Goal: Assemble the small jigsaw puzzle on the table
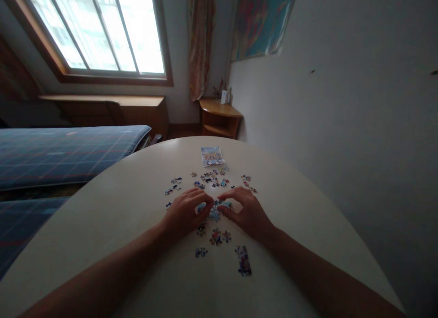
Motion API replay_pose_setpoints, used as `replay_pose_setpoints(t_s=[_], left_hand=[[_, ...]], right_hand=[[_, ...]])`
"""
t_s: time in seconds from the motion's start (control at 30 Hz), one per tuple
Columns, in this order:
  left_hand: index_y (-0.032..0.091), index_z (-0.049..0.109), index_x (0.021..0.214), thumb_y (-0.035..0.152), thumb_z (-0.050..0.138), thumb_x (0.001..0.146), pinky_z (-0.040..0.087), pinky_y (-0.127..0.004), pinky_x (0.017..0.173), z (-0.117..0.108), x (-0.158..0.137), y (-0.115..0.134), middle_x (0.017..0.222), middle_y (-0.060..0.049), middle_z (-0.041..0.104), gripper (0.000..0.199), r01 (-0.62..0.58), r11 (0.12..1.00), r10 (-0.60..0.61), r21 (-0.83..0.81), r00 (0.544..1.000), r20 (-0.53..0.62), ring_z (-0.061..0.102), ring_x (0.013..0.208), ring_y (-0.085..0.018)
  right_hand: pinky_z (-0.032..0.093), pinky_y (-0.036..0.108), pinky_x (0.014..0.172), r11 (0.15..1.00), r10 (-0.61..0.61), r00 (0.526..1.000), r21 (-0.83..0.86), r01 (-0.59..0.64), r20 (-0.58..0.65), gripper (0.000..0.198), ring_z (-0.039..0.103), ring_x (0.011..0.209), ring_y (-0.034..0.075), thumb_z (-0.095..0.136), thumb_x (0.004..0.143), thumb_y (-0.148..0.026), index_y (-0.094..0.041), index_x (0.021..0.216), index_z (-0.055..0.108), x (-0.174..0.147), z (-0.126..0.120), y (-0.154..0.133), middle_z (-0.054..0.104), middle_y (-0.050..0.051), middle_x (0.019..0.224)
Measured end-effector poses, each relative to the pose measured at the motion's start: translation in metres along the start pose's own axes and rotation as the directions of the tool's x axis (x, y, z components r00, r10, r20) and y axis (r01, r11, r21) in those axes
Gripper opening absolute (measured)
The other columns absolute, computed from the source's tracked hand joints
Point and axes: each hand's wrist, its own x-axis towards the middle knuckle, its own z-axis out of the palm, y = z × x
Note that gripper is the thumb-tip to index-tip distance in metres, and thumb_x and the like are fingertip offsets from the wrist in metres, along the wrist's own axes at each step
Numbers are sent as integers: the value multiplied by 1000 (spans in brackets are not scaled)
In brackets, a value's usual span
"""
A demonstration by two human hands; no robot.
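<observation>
A small joined section of jigsaw puzzle [214, 213], mostly light blue, lies on the table between my hands. My left hand [187, 212] is at its left side, thumb and index finger pinched together over it on what looks like a jigsaw piece, mostly hidden by the fingertips. On the right, my right hand [244, 211] curves around the section's other side, with thumb and index finger apart and their tips close to its edge. Nearer to me lie a loose cluster of pieces [216, 237], a small joined bit [201, 252] and a longer joined strip [244, 261].
Several loose jigsaw pieces [209, 176] are scattered beyond my hands, with more pieces [248, 182] to the right and others [174, 185] to the left. A picture packet [212, 156] lies farther back on the round white table [137, 199]. A bed [68, 153] stands left, a wall right.
</observation>
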Motion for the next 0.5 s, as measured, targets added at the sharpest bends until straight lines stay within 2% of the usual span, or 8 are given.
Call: replay_pose_setpoints(t_s=[0.2,0.37,0.5], left_hand=[[20,64,88,20,55,93,48,-30,74,0,1,0,82,-3,68,10,-14,1000,14,-14,1000,14,60,79,-17],[20,64,89,22,53,95,48,-30,74,0,1,-1,82,-3,68,13,-9,1000,9,-14,1000,23,61,79,-17],[21,64,98,24,56,94,49,-34,84,-1,0,-1,95,-5,70,10,19,1000,-19,-4,996,88,61,93,-20]], right_hand=[[48,38,88,1000,-28,1000,3,28,-9,22,69,89,20,74,84,-24,-26,105,70,1,1,1,75,2,94],[48,36,85,997,-73,997,-16,74,22,16,69,86,19,74,84,-23,-25,100,72,0,1,3,75,1,88],[46,37,87,996,-76,997,-50,77,29,20,67,87,19,73,85,-24,-26,105,72,2,-6,8,75,2,91]])
